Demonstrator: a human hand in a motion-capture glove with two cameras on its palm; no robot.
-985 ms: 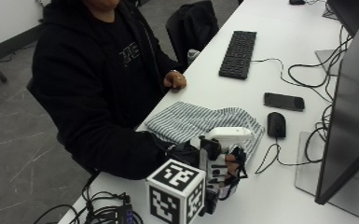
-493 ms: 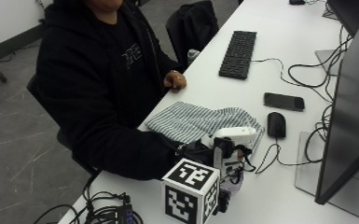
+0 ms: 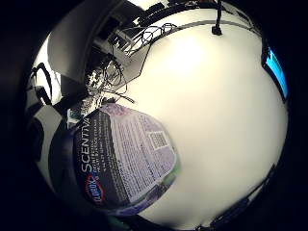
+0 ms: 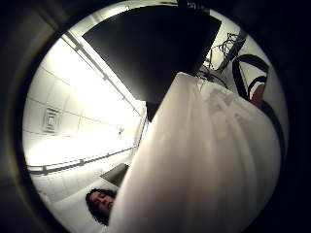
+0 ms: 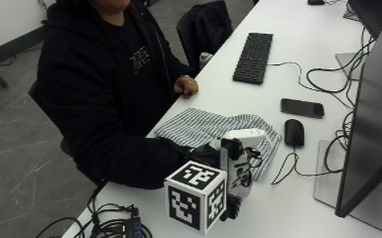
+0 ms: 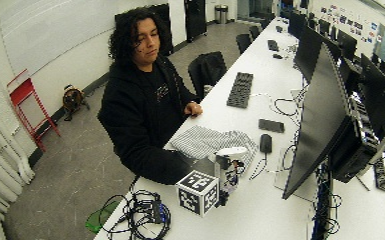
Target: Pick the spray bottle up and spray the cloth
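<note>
– Fingers (image 5: 230, 148) of our right hand (image 5: 210, 154) are curled round the spray bottle (image 5: 243, 136) at its neck. Bottle upright, at the near end of the table.
– Cloth?
– Striped cloth (image 5: 197, 126) lies flat just beyond the bottle, long axis across the table. We can't tell where the nozzle faces.
– Then we likely aim it first. Mouse (image 5: 294, 132) sits just past the cloth, keyboard (image 5: 253, 57) well beyond.
</note>
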